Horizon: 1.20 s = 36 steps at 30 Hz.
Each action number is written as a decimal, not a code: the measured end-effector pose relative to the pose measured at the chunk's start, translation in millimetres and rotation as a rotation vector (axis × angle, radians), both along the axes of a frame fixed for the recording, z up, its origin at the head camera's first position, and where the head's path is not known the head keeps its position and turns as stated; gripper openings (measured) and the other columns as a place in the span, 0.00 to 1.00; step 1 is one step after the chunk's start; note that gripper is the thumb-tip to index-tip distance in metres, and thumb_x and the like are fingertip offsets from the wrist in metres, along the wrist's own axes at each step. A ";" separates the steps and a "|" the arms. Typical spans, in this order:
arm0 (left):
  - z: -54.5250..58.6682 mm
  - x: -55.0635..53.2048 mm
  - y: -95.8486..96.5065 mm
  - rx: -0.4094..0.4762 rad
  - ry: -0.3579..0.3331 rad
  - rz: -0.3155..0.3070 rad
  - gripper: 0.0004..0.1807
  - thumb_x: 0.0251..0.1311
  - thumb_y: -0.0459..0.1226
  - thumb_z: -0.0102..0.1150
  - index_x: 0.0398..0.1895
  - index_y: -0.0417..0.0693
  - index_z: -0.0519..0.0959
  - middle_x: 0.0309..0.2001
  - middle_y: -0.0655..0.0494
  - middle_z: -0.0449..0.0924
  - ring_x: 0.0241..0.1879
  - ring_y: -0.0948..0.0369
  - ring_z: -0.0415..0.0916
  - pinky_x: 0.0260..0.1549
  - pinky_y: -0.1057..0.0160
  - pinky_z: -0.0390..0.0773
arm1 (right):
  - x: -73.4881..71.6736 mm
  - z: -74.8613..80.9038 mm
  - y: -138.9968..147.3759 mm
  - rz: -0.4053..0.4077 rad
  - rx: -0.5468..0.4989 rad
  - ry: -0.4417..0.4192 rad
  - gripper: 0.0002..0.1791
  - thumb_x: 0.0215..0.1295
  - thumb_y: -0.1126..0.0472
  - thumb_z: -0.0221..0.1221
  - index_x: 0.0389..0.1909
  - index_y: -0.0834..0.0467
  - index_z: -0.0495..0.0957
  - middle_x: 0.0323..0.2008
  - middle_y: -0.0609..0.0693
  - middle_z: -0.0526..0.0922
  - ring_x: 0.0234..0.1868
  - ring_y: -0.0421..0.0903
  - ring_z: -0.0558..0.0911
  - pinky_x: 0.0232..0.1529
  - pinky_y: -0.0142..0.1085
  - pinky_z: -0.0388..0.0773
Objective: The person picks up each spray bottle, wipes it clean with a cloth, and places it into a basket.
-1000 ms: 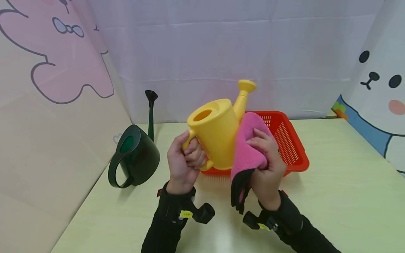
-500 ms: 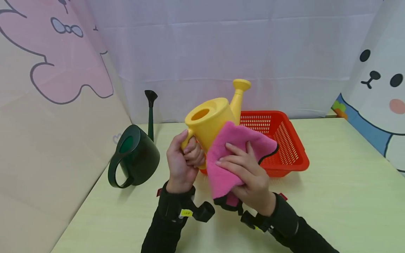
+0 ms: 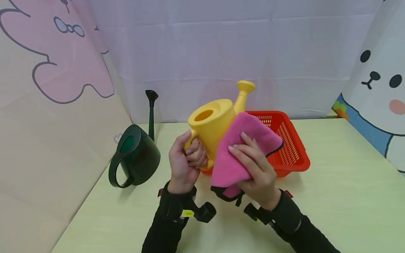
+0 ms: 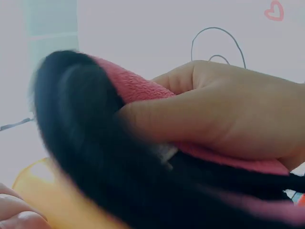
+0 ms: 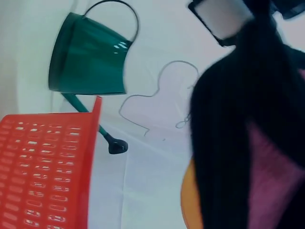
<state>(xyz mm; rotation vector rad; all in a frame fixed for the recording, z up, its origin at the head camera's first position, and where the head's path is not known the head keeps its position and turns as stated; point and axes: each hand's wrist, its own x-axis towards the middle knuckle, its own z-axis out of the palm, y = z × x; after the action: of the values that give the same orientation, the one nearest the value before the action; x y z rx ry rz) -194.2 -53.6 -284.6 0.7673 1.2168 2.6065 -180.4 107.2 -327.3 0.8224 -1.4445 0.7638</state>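
Observation:
My left hand (image 3: pixel 188 160) grips the handle of a yellow watering can (image 3: pixel 210 123), which tilts in the air with its spout up to the right. A pink cloth with black edging (image 3: pixel 227 165) lies against the can's right side. My right hand (image 3: pixel 257 172) holds this cloth, fingers spread over its pink face and thumb behind. In the left wrist view, the cloth's blurred dark side (image 4: pixel 86 124) covers much of the can (image 4: pixel 57 195). The right wrist view has the cloth's folds (image 5: pixel 267 176) close up, hiding most of the can.
A dark green watering can (image 3: pixel 142 161) stands on the table (image 3: pixel 341 196) at the left, spout toward the back. Behind the hands sits a red slotted basket (image 3: pixel 286 140), partly covered by the yellow can and cloth. A pale curtain (image 3: pixel 202 52) closes off the back.
The cloth moved left across the front of the yellow can, then slightly back to the right and up. My right fingers spread flatter over it. The left hand keeps its grip.

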 end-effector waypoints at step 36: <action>-2.4 -2.2 12.2 -0.070 -0.124 -0.017 0.25 0.67 0.41 0.23 0.08 0.56 0.55 0.08 0.65 0.48 0.07 0.68 0.42 0.12 0.66 0.35 | 5.3 5.5 4.3 -0.032 0.289 -0.067 0.18 0.65 0.55 0.52 0.42 0.66 0.78 0.42 0.58 0.81 0.62 0.45 0.70 0.67 0.40 0.58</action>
<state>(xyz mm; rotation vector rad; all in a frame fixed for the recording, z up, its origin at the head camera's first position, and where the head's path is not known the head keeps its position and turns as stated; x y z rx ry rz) -196.4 -41.3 -287.0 0.5919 1.2526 2.5404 -175.1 111.5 -321.8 0.9975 -1.6483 0.5692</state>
